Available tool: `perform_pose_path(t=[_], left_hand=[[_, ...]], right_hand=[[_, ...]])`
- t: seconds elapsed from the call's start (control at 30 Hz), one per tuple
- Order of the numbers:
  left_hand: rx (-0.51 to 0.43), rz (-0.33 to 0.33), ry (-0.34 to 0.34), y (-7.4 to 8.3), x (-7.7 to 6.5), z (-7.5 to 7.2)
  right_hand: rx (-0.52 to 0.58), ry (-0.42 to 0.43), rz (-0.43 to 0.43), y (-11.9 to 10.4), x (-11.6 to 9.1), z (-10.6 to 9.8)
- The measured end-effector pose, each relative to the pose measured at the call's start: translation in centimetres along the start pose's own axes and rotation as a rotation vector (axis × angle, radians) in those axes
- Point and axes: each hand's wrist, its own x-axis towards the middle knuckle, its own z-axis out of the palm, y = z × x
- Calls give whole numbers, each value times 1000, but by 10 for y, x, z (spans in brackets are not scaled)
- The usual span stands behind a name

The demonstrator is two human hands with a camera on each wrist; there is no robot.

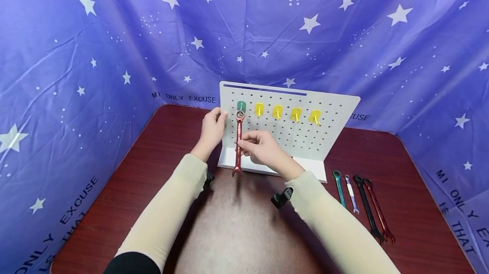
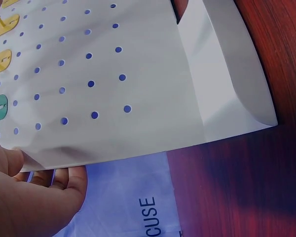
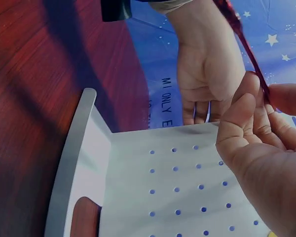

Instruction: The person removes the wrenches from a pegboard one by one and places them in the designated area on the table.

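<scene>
A red combination wrench (image 1: 239,138) stands nearly upright before the pegboard, ring end up and open end down. My right hand (image 1: 267,151) pinches its shaft between thumb and fingers. Its ring lies at the green hook (image 1: 241,105); whether the hook passes through the ring I cannot tell. My left hand (image 1: 213,130) grips the left edge of the white pegboard (image 1: 336,115), thumb on the front and fingers behind, as the left wrist view shows. In the right wrist view the wrench shaft (image 3: 247,48) runs up from the pinching fingers.
Several yellow hooks (image 1: 277,112) sit in a row right of the green one. On the table's right side lie a teal wrench (image 1: 338,187), a small silver wrench (image 1: 350,193), a black wrench (image 1: 367,206) and another red wrench (image 1: 378,208). A starry blue curtain (image 1: 244,32) surrounds the table.
</scene>
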Motion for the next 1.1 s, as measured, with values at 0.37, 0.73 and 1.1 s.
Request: perform_pose_path(t=[0.37, 0.73, 1.1], left_hand=[[-8, -3, -4, 0, -1, 2], [6, -26, -11, 1, -2, 3], [-7, -32, -7, -1, -1, 1]], right_hand=[[-60, 15, -98, 0, -4, -7], [-153, 33, -167, 5, -16, -21], [-99, 3, -128, 15, -31, -29]])
